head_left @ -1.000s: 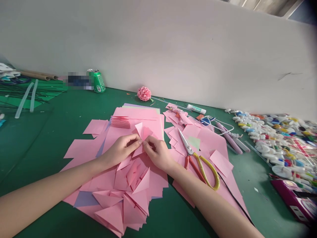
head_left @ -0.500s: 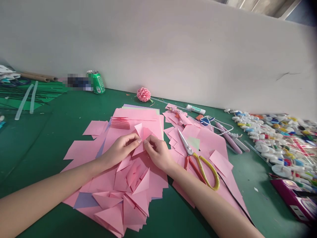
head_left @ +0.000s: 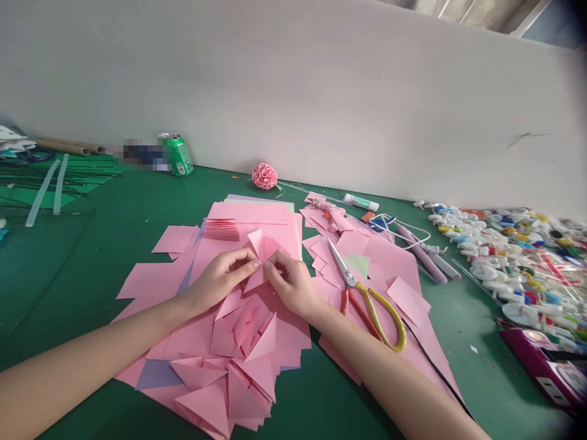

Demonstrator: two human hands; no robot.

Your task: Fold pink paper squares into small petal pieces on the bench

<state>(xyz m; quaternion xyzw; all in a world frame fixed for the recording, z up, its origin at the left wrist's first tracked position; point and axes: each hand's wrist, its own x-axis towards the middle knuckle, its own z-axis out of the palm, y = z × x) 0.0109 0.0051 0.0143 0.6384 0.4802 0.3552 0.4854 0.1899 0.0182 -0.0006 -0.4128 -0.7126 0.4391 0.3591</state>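
Note:
Between my two hands is a partly folded piece of pink paper (head_left: pixel 257 243), its pointed flaps sticking up. My left hand (head_left: pixel 232 272) pinches it from the left with thumb and forefinger. From the right, my right hand (head_left: pixel 288 280) pinches the same paper, the fingertips of both hands almost meeting. Below them several folded pink paper units (head_left: pixel 250 330) lie on spread pink sheets (head_left: pixel 183 324). A neat stack of pink paper strips (head_left: pixel 221 230) sits just beyond my left hand. The fingers hide part of the fold.
Scissors (head_left: pixel 349 278) with red and yellow handles lie right of my right hand. Farther back are a pink paper ball (head_left: pixel 265 176), a glue stick (head_left: pixel 361 202) and a green can (head_left: pixel 178 155). Many small plastic pieces (head_left: pixel 504 256) and a purple power strip (head_left: pixel 545 373) are at the right.
The hands stay in nearly the same place, still pinching the paper. The whole view has shifted very slightly.

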